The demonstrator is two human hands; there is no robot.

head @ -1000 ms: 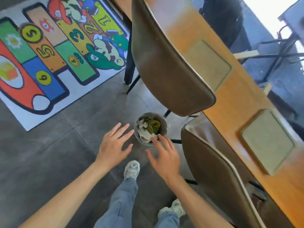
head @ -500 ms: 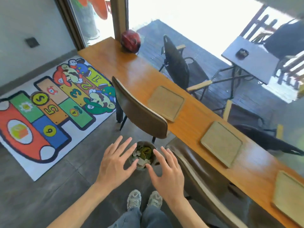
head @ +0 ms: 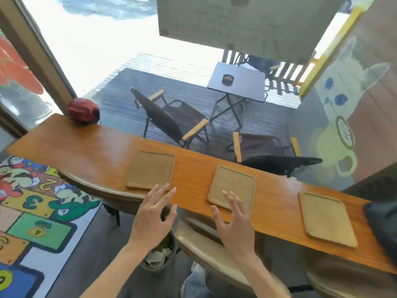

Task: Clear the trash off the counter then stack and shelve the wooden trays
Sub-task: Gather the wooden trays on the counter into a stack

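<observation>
You are holding both hands empty over the near edge of the counter [head: 103,153]. Left hand [head: 153,218]: fingers spread, tips just short of the left tray [head: 150,169]. Right hand [head: 234,222]: fingers spread, tips overlapping the middle tray [head: 233,186]. Right tray [head: 327,218] is lying well apart. Bin [head: 160,258] with trash is standing on the floor below your left wrist.

L hand [head: 153,218] empty, fingers spread, palm down | R hand [head: 233,222] same | both forearms extended fwd
</observation>
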